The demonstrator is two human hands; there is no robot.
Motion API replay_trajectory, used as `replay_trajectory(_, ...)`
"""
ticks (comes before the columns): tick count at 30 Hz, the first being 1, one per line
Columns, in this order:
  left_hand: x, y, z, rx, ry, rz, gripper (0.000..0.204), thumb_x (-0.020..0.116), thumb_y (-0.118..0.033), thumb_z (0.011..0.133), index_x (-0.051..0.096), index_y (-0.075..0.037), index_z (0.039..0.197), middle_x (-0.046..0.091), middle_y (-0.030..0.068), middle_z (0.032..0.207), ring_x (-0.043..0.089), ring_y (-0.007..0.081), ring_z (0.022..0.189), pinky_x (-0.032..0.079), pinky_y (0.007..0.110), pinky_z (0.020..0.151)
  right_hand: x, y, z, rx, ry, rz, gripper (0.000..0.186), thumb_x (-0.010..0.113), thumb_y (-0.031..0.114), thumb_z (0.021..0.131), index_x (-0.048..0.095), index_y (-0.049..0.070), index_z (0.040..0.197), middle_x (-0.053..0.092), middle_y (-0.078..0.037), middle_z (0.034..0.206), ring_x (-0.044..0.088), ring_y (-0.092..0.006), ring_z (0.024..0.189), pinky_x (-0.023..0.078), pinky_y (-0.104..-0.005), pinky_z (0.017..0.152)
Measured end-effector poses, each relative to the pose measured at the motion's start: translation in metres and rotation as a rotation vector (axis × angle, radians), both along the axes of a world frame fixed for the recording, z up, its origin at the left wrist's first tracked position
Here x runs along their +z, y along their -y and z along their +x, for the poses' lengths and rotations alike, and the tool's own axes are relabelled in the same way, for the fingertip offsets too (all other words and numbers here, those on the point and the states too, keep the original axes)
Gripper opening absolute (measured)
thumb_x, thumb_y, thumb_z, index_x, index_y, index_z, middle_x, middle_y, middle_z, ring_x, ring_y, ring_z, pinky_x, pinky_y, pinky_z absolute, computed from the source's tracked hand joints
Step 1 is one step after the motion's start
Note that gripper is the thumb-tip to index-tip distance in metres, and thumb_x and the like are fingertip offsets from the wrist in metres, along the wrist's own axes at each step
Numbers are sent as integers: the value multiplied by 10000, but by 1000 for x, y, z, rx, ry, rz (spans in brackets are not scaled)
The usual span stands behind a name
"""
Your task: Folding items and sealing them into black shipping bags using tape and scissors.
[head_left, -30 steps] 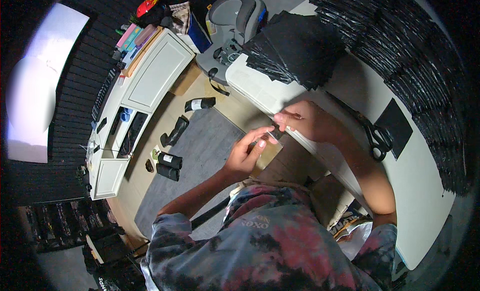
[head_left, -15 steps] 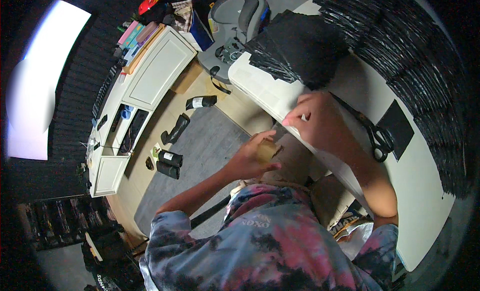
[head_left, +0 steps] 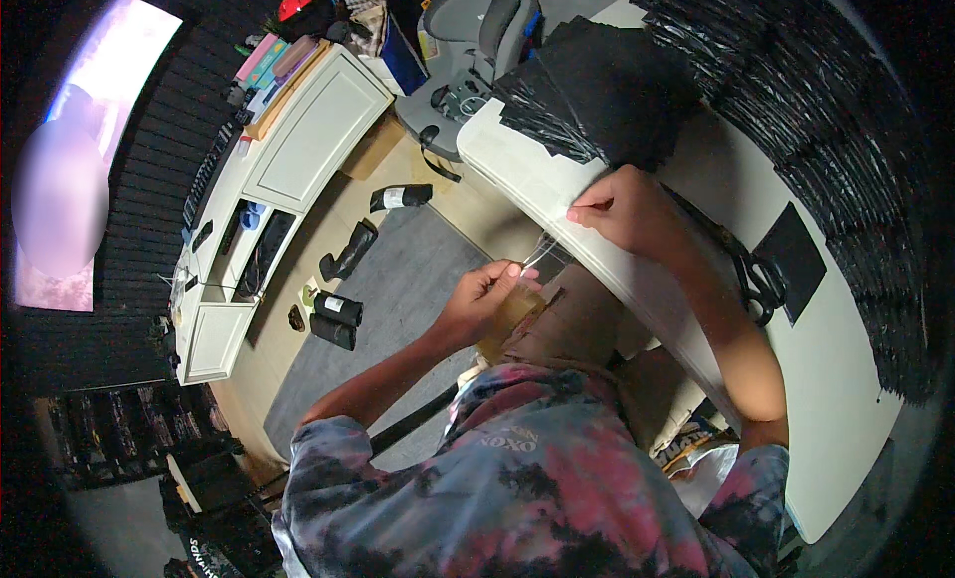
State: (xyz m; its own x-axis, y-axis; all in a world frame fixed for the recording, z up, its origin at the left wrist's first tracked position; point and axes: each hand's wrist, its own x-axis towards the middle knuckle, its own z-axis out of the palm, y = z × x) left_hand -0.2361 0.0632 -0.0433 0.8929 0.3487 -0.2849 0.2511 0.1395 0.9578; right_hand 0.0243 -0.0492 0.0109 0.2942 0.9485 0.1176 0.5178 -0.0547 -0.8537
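My left hand is closed on a yellowish clear roll, apparently tape, below the table's edge. A thin translucent strip runs from its thumb up toward my right hand. My right hand is pinched at the edge of the white table; what its fingertips hold is too small to make out. Black scissors lie on the table beside my right forearm, partly hidden by it, next to a black square sheet. A pile of black plastic sheets lies beyond my right hand.
Stacked black bags line the table's far right. A grey child seat stands past the table's end. Several black rolled items lie on the floor by a grey mat. A white cabinet and a lit screen are at left.
My right hand has moved up onto the table's edge, away from my left hand, which dipped and shifted slightly left. The translucent strip between them now appears longer.
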Motion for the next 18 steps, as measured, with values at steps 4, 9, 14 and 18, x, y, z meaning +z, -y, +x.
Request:
replay_trajectory(4,9,5,1,40,-79,-25,449,492,-355,1092,719,30,1055,729,84,976,644,110,922,510,285,857,-8,-7,-1,-55,34,-13,172,790,195,796,774,24,794,709,-175,714,720,-252,637,542,-372,621)
replay_trajectory(9,8,4,-1,66,-115,77,442,496,-341,1088,734,23,1008,731,79,956,644,111,871,508,282,836,-7,-9,-3,-115,40,-30,162,809,226,767,793,67,795,740,-141,753,741,-272,686,567,-366,661)
replay_trajectory(14,17,2,0,39,-160,83,424,508,-338,1084,734,15,1020,735,79,966,647,115,895,511,287,848,-6,-12,3,-77,56,-52,141,811,223,741,798,87,778,735,-138,748,741,-294,696,574,-382,668)
replay_trajectory(18,12,-3,0,41,-130,57,400,509,-330,1087,708,16,1057,741,103,1002,677,145,940,532,307,878,1,-15,-1,-108,116,-115,153,814,239,730,796,91,762,732,-144,744,739,-312,703,579,-399,676)
